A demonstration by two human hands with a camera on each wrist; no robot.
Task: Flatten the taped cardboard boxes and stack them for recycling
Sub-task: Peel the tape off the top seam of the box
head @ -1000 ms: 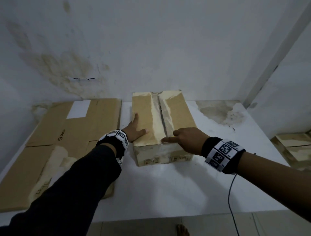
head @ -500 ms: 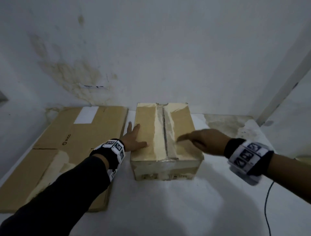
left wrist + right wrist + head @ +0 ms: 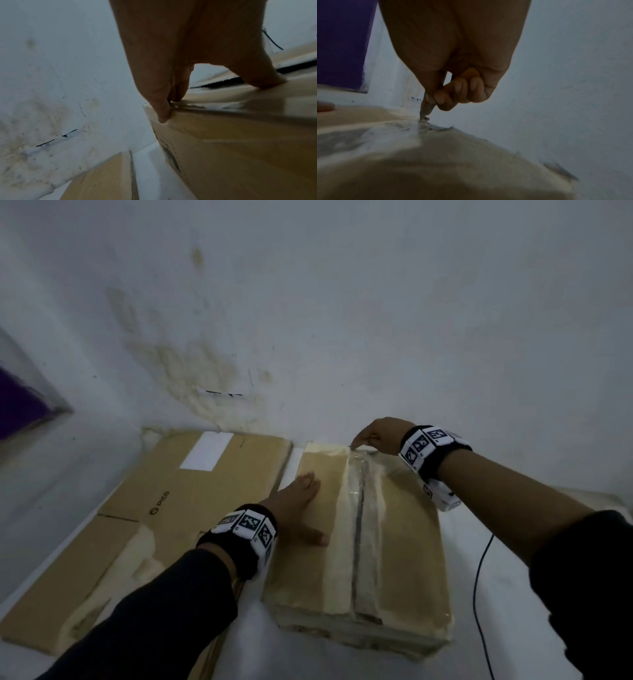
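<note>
Box (image 3: 373,546) braced under flat, straight-fingered left hand (image 3: 298,508); right hand (image 3: 376,436) pinches tape end (image 3: 423,119) at far edge. Risk: brittle tape shreds, pinch slips.

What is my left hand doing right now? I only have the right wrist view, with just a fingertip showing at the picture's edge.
Observer: Your left hand rests on the left flap of the taped box, thumb spread toward the seam.
Operator: Anything beside that box?
Observer: A flattened cardboard sheet lies on the white table to its left.
Operator: How far does the tape run?
Observer: The tape covers the centre seam down to the near edge.
</note>
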